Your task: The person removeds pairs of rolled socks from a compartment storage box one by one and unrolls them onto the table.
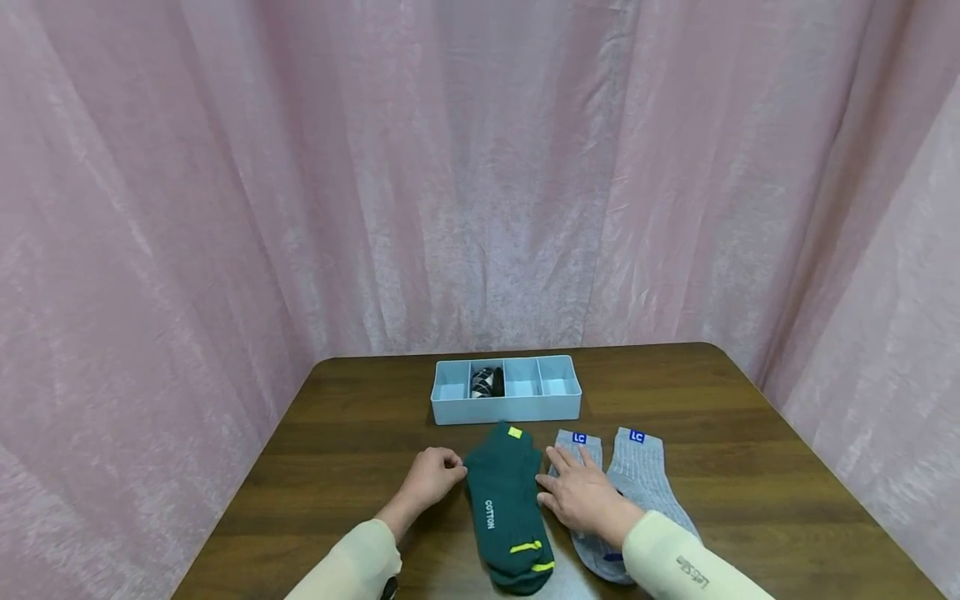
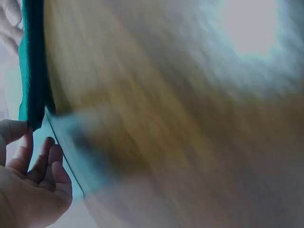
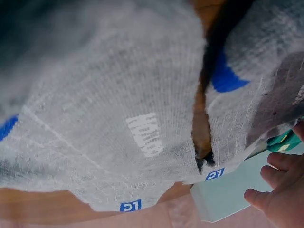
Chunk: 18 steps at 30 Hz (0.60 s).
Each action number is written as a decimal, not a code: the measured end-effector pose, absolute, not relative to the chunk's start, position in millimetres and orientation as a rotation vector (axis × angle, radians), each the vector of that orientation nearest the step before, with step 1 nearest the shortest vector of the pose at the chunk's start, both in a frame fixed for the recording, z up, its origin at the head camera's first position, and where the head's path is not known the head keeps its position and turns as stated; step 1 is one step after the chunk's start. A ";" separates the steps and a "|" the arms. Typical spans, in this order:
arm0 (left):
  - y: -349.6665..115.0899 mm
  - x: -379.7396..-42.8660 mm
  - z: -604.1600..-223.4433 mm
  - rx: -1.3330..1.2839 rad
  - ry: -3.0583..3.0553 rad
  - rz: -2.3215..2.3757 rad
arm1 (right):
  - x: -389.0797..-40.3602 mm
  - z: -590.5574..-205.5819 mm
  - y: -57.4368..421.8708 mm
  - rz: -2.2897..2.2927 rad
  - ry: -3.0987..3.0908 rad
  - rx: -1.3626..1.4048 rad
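Note:
Dark green socks [image 1: 506, 508] with yellow marks and the word COTTON lie flat, one on top of the other. My left hand [image 1: 435, 475] is at their left side. In the left wrist view its thumb and forefinger pinch the edge of the green sock [image 2: 33, 71]. My right hand [image 1: 581, 496] has its fingers straight and spread, fingertips at the green socks' right edge. Under and beside that hand lie two grey socks, the left one [image 1: 600, 567] partly covered by it, the right one [image 1: 645, 467] showing a blue LC label. The right wrist view shows the right hand [image 3: 280, 190] holding nothing.
A light blue box [image 1: 506, 408] with several compartments stands behind the socks. A black-and-white patterned rolled item [image 1: 483, 382] sits in its second compartment from the left. The brown wooden table [image 1: 360, 417] ends at pink curtains [image 1: 480, 208] at the back and sides.

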<state>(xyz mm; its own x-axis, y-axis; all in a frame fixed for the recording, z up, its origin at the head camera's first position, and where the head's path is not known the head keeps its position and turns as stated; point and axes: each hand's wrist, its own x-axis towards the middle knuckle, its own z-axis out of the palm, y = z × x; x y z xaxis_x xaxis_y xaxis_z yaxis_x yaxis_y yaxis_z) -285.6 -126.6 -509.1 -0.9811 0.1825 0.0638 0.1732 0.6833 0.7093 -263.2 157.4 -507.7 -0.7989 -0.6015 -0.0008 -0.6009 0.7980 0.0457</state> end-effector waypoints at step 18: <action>-122.7 -281.1 -511.4 0.209 2.499 1.565 | -253.8 -511.8 143.7 0.043 -2.982 1.202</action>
<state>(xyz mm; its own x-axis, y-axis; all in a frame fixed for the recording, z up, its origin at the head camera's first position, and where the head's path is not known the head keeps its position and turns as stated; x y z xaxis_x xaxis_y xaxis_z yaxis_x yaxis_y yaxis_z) -281.1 -122.7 -511.4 -0.9729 0.2163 -0.0819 0.0207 0.4343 0.9005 -253.8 143.7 -511.8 -0.7182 -0.6934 -0.0582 -0.6915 0.7205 -0.0521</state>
